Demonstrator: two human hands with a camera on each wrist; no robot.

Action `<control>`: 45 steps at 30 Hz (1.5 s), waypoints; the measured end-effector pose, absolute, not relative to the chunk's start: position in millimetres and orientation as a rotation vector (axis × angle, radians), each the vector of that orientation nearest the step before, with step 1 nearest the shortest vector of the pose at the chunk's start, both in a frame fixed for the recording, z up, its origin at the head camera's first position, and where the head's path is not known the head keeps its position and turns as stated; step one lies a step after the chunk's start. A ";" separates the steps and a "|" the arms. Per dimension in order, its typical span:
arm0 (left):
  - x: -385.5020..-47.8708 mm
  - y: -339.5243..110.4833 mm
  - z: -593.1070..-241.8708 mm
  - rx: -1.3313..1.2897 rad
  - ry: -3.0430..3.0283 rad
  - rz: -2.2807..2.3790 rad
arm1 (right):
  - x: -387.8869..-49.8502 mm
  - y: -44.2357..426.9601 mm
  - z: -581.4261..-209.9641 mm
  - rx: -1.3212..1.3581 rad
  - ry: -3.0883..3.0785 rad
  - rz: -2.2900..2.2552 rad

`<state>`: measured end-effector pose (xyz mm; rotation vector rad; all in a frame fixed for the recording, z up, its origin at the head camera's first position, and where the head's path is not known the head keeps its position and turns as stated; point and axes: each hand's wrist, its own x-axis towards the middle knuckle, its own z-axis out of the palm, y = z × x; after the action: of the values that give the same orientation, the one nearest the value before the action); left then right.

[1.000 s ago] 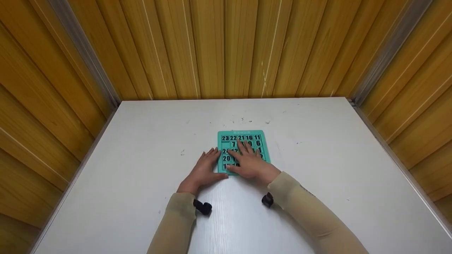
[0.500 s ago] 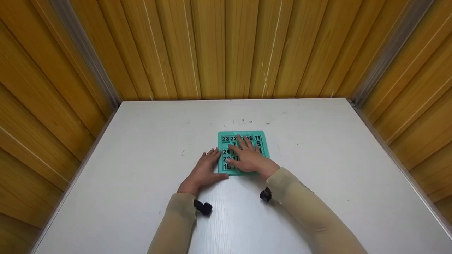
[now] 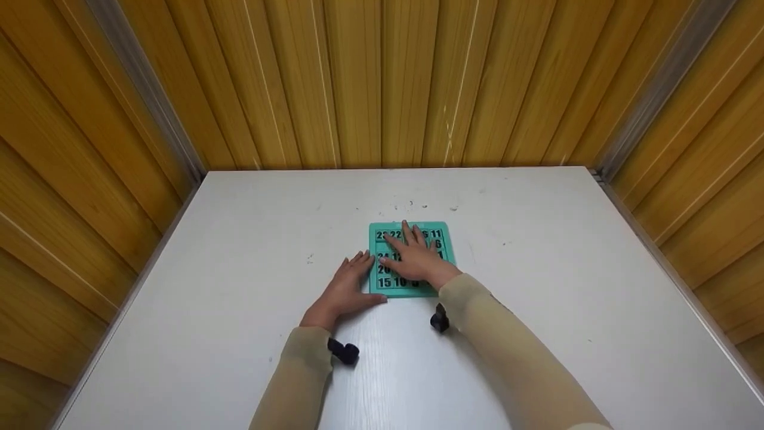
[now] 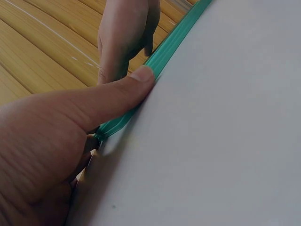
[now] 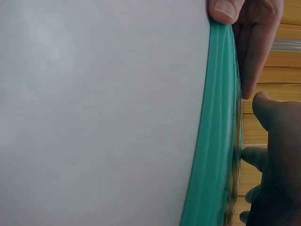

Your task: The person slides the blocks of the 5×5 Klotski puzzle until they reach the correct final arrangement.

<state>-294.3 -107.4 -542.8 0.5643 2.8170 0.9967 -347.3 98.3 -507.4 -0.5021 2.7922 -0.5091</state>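
Note:
A green number slide puzzle [image 3: 394, 292] lies flat on the white table in the head view, its tiles marked with black numbers. My left hand [image 3: 343, 291] holds its near left corner, fingers along the left side and thumb against the near edge. In the left wrist view that thumb [image 4: 117, 96] presses the green edge. Over the tiles spreads my right hand [image 3: 416, 260], its index finger around the 23 tile in the top row. Its fingers hide several middle tiles. A bare green slot shows below the 23. The right wrist view shows the right hand [image 5: 284, 141] above the puzzle's edge.
The white table [image 3: 537, 269] surrounds the puzzle, with small dark marks behind it. Yellow wood-look panels [image 3: 400, 83] stand at the back and both sides. A black wrist camera [image 3: 344, 351] hangs from the left sleeve, another [image 3: 440, 319] from the right.
My right hand has slid away from me and slightly left over the tiles, its fingers now reaching the top row. My left hand and the puzzle have stayed in place.

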 end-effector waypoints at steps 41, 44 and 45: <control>-293.8 -106.3 -544.0 0.529 2.805 1.016 | -343.7 110.3 -505.2 -0.441 2.831 -0.488; -293.7 -106.4 -543.3 0.546 2.812 1.025 | -343.8 107.4 -505.6 -0.437 2.825 -0.481; -293.6 -106.4 -543.0 0.552 2.814 1.027 | -343.8 106.1 -505.4 -0.437 2.824 -0.483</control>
<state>-293.6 -106.4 -543.0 0.5521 2.8137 1.0272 -343.8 106.1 -505.4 -0.4373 2.8237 -0.4828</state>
